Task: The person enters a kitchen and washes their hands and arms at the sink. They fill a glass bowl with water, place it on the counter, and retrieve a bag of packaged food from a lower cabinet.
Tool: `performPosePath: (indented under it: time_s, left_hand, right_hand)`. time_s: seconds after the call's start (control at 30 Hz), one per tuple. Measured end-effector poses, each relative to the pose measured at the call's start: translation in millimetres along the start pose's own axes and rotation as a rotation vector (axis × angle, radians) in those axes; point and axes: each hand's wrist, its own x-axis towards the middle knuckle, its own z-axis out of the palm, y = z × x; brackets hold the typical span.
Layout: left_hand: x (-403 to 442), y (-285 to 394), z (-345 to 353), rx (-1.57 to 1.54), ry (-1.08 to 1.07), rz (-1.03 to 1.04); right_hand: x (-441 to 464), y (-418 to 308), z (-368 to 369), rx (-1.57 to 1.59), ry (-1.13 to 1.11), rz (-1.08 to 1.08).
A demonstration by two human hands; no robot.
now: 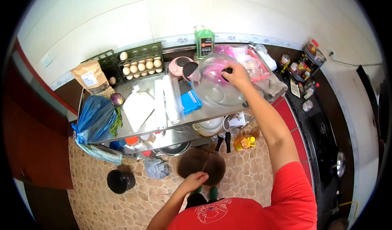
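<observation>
My right hand (239, 76) is closed on the black knob of a clear glass pot lid (216, 92), tilted above the right part of the steel shelf. Pink and clear plastic bags (245, 58) show beside and through the lid. Left of it are a pink round appliance (178, 66) and a blue packet (190, 102). My left hand (195, 181) hangs low in front of my body with its fingers curled together, and nothing shows in it. Behind it on the floor stands a dark brown two-part object (201, 166).
On the steel shelf (118, 131) are egg racks (142, 62), a blue bag (96, 117), plastic wrap rolls (166, 99) and a white bag (139, 107). Below are a lidded pot (209, 126), a yellow oil bottle (245, 143) and a black bucket (121, 181). A dark counter (312, 111) runs along the right.
</observation>
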Motion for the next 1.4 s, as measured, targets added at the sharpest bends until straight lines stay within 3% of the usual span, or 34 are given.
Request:
performPosePath:
  time_s: [0.13, 0.3, 0.37, 0.4, 0.5, 0.63, 0.73, 0.8, 0.87, 0.97, 1.07, 1.13, 1.2, 1.27, 1.4]
  left_hand:
    - [48.5, 78.0, -20.9, -0.506, 0.057, -0.167]
    - [166.2, 110.9, -58.2, -0.962, 0.138, -0.075]
    - [206.9, 119.5, -66.2, -1.064, 0.202, -0.071]
    - [227.3, 125.9, -69.2, -1.078, 0.235, -0.059]
    - [287.8, 116.1, -92.6, -1.078, 0.269, -0.137]
    - [294.4, 115.6, -88.9, -0.862, 0.167, 0.191]
    - [265.4, 102.0, -82.2, -0.245, 0.213, 0.741]
    - [251.6, 103.9, -55.6, -0.066, 0.233, 0.920]
    - [232.1, 117.7, 2.9, -0.056, 0.175, 0.799]
    - [205.5, 125.6, 91.9, -0.104, -0.025, 0.517]
    - [174.3, 113.7, 171.8, -0.120, -0.212, 0.247]
    - [154.5, 99.3, 221.7, -0.112, -0.318, 0.106]
    - [135.2, 81.4, 270.8, -0.099, -0.407, -0.025]
    - [117.6, 63.0, 318.6, -0.075, -0.482, -0.130]
    - [88.1, 28.4, 405.3, -0.010, -0.643, -0.284]
  right_hand:
    - [-87.9, 22.8, -72.0, 0.031, 0.309, -0.180]
    - [-287.7, 69.3, -115.0, 0.041, 0.322, 0.236]
    - [-387.5, 98.9, -107.3, 0.003, 0.292, 0.537]
    - [-446.0, 126.7, -97.8, 0.142, 0.228, 0.724]
    - [-601.5, 116.6, -85.8, -0.222, 0.338, 1.094]
    - [-791.1, 72.5, -64.4, -0.401, 0.440, 1.806]
    - [-915.1, 9.6, -31.4, -0.407, 0.514, 2.217]
    - [-968.7, -41.8, -4.3, -0.197, 0.868, 2.457]
    - [-965.7, -90.7, 1.5, -0.230, 1.133, 2.677]
    - [-963.0, -146.3, 3.9, -0.107, 1.353, 2.833]
    - [-1024.9, -147.5, 64.2, -0.064, 1.541, 3.026]
    - [-1042.2, -146.0, 57.4, 0.020, 1.529, 3.092]
    - [-1058.1, -146.5, 29.1, 0.269, 1.441, 3.049]
    - [-1100.0, -129.7, 19.9, 0.262, 1.553, 2.948]
    - [-1217.5, -77.5, 19.1, -0.078, 1.707, 2.686]
